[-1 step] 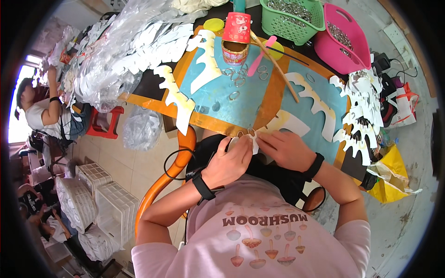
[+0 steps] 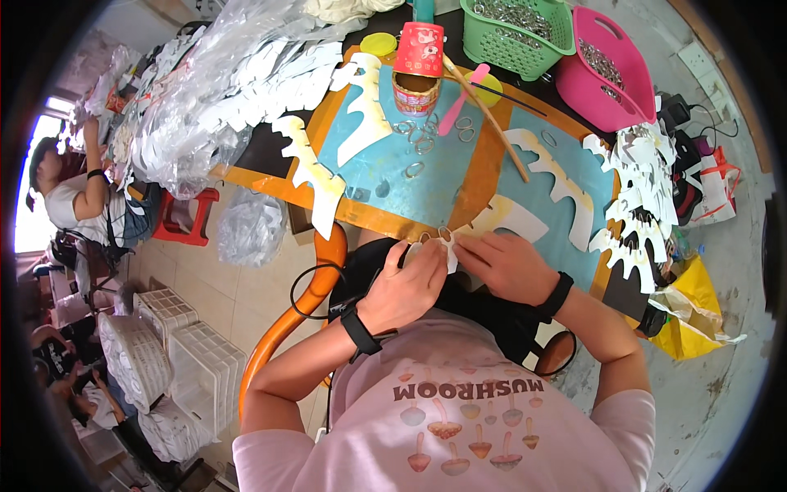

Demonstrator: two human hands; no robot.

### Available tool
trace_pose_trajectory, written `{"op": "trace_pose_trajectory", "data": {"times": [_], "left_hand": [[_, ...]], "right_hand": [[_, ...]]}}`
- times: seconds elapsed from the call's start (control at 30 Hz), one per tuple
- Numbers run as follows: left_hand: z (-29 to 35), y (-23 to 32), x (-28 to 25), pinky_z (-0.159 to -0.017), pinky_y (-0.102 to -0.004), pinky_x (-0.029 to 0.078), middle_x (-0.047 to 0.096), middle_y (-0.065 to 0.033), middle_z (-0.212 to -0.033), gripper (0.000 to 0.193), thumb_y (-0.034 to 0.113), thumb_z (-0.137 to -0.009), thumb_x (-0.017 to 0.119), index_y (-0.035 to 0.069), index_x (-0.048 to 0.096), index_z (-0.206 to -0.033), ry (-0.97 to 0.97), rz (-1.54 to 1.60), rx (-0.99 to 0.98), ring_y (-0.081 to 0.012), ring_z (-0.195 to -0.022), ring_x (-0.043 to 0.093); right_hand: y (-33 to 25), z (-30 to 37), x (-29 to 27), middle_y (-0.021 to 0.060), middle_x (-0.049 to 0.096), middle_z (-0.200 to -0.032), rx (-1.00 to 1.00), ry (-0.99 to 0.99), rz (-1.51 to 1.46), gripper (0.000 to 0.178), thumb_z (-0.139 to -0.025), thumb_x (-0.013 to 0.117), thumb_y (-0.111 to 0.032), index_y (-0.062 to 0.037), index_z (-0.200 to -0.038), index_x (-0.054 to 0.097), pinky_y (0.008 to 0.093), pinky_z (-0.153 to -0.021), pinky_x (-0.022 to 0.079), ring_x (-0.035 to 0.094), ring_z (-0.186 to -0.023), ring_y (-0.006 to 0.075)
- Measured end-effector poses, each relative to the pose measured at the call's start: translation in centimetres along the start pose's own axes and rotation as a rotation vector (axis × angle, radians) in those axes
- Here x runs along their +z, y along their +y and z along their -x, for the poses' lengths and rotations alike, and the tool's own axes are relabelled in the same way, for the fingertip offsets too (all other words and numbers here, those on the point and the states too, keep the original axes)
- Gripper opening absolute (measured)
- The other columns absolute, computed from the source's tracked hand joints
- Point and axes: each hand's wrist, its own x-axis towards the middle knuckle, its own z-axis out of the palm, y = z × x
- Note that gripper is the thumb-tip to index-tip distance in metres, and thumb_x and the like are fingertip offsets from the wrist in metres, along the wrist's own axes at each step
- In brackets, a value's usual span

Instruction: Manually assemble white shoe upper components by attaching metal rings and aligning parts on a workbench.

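Observation:
At the near edge of the work mat, both hands hold one white cut-out piece (image 2: 512, 215) with several tabs and yellowish smears. My left hand (image 2: 412, 281) is closed with its fingers pinched on the tabbed end, where small metal rings (image 2: 443, 234) show. My right hand (image 2: 507, 264) also grips the piece, thumb and fingers close to the left fingertips. Just what the fingertips press is hidden. Similar smeared pieces lie on the mat: one at left (image 2: 316, 176), another farther back (image 2: 365, 115), a third at right (image 2: 561, 180). Loose metal rings (image 2: 422, 135) lie mid-mat.
A red cup (image 2: 419, 49) leans over a tub (image 2: 415, 94) beside a wooden stick (image 2: 492, 123) and pink spatula (image 2: 464, 98). Green (image 2: 512, 49) and pink (image 2: 607, 66) baskets hold metal rings. White pieces pile at right (image 2: 639, 180). Plastic-wrapped pieces (image 2: 246, 90) cover the left. Other people sit far left.

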Motion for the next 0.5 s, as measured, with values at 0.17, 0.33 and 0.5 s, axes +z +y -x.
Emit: {"op": "trace_pose_trajectory", "data": {"times": [0.17,0.33,0.5], "left_hand": [[-0.1,0.2,0.2,-0.110,-0.0518,0.021,0.060,-0.0092,-0.120,0.036,0.014,-0.084,0.057,0.002,0.065,-0.116,-0.004,0.139,-0.104,-0.0225,-0.125,0.050],[-0.3,0.7,0.3,-0.110,-0.0556,0.021,0.058,-0.0101,-0.122,0.039,0.011,-0.079,0.065,0.004,0.065,-0.118,0.083,0.288,-0.275,-0.0266,-0.126,0.049],[-0.3,0.8,0.3,-0.111,-0.0563,0.019,0.057,-0.0089,-0.126,0.040,0.010,-0.077,0.067,0.004,0.066,-0.117,0.057,0.317,-0.257,-0.0253,-0.128,0.048]], "right_hand": [[-0.1,0.2,0.0,0.0063,0.061,-0.121,0.044,-0.001,-0.047,0.044,-0.078,0.064,-0.010,-0.0030,-0.122,0.062,0.0320,-0.077,0.053,0.061,-0.103,0.0199],[-0.6,0.4,-0.1,0.0061,0.057,-0.126,0.049,-0.036,0.010,0.046,-0.078,0.063,-0.010,-0.0025,-0.124,0.061,0.0314,-0.079,0.050,0.058,-0.100,0.0195],[-1.2,0.9,0.4,0.0062,0.057,-0.126,0.007,-0.034,0.107,0.046,-0.079,0.060,-0.011,0.0004,-0.124,0.060,0.0311,-0.082,0.049,0.056,-0.098,0.0195]]}}
